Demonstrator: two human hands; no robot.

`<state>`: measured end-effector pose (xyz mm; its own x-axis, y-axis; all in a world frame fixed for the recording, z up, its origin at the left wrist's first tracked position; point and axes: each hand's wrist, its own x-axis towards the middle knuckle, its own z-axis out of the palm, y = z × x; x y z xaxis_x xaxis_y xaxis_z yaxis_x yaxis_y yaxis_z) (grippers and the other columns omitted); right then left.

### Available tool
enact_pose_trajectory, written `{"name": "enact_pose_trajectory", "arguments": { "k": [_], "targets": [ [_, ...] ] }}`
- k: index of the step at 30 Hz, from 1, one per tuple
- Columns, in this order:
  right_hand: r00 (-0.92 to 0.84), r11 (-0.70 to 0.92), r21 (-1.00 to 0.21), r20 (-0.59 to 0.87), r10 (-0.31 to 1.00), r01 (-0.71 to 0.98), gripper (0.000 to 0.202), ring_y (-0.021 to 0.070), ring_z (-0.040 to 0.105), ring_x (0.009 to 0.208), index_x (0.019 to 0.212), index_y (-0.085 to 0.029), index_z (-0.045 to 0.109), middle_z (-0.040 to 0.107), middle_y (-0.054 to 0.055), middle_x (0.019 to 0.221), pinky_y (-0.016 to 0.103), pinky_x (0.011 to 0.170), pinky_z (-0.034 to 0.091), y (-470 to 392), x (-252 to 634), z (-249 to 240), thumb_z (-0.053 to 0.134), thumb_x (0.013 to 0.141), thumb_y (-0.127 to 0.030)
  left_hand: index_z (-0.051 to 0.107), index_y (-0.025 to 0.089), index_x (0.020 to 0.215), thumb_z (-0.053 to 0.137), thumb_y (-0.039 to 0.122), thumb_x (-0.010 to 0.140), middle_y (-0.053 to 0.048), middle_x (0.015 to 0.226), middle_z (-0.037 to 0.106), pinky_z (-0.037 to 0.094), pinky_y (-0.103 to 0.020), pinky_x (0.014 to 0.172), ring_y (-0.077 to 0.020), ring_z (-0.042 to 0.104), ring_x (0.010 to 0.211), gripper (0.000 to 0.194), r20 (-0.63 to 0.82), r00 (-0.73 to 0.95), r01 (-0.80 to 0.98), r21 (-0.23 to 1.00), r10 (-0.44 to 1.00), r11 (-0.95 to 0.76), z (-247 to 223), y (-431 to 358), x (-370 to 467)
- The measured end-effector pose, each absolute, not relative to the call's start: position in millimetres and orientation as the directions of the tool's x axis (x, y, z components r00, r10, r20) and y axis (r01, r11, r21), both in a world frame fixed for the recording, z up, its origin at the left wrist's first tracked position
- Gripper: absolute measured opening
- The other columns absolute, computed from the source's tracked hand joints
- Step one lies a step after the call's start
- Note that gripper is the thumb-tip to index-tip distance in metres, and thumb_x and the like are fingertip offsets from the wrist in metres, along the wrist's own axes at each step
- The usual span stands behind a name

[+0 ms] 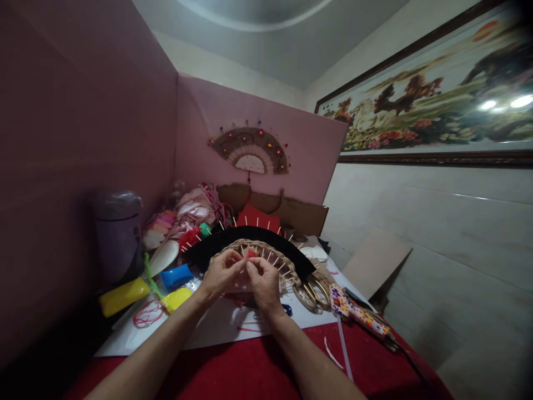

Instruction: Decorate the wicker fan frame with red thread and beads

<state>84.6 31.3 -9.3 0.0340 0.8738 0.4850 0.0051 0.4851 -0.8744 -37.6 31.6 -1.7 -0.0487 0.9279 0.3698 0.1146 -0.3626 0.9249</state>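
Red clay piece (250,253) between both hands, scissors (312,293) alongside.

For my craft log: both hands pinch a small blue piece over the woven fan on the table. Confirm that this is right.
Not quite. The head view shows the left hand and right hand pinching a small red piece, not a blue one, over the woven fan on the table.

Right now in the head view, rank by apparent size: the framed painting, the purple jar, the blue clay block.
1. Framed painting, largest by far.
2. Purple jar.
3. Blue clay block, smallest.
The painting hangs farther away, so its true lead is likely greater.
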Motion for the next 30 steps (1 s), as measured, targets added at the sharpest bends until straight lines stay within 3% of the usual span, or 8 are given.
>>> {"name": "enact_pose_trajectory", "arguments": {
  "k": [4,10,20,30],
  "targets": [
    [0.029,0.457,-0.889,0.457,0.889,-0.031,0.014,0.0150,0.060,0.057,0.071,-0.015,0.067,0.066,0.002,0.063,0.025,0.057,0.049,32,85,-9,0.059,0.073,-0.027,0.060,0.014,0.066,0.073,0.045,0.062,0.001,0.055,0.060,0.042,-0.021,0.047,-0.0120,0.055,0.050,0.034,0.363,-0.036,0.066,0.930,0.931,-0.361,-2,33,-38],
    [0.009,0.381,-0.915,0.384,0.923,-0.131,0.014,0.0133,0.056,0.045,0.066,-0.015,0.067,0.064,0.000,0.054,0.025,0.045,0.048,31,84,-7,0.063,0.068,-0.028,0.062,0.013,0.062,0.073,0.046,0.060,0.000,0.055,0.060,0.046,-0.024,0.051,-0.0128,0.055,0.052,0.034,0.364,-0.007,0.007,0.932,0.932,-0.364,3,31,-40],
    [-0.077,0.213,-0.935,0.244,0.967,-0.285,0.017,0.0125,0.058,0.042,0.068,-0.013,0.069,0.065,0.001,0.050,0.024,0.046,0.051,33,88,-4,0.071,0.062,-0.030,0.065,0.012,0.064,0.073,0.042,0.062,-0.001,0.055,0.061,0.045,-0.024,0.051,-0.0120,0.055,0.050,0.032,0.335,0.010,-0.063,0.941,0.942,-0.334,5,28,-42],
    [-0.064,0.211,-0.931,0.240,0.969,-0.297,0.013,0.0113,0.056,0.039,0.062,-0.014,0.065,0.062,-0.001,0.047,0.022,0.043,0.048,34,86,-4,0.069,0.062,-0.026,0.064,0.011,0.062,0.072,0.043,0.064,0.000,0.055,0.061,0.045,-0.023,0.053,-0.0108,0.055,0.051,0.033,0.319,0.042,-0.095,0.944,0.947,-0.315,9,24,-42]
  ]
}}
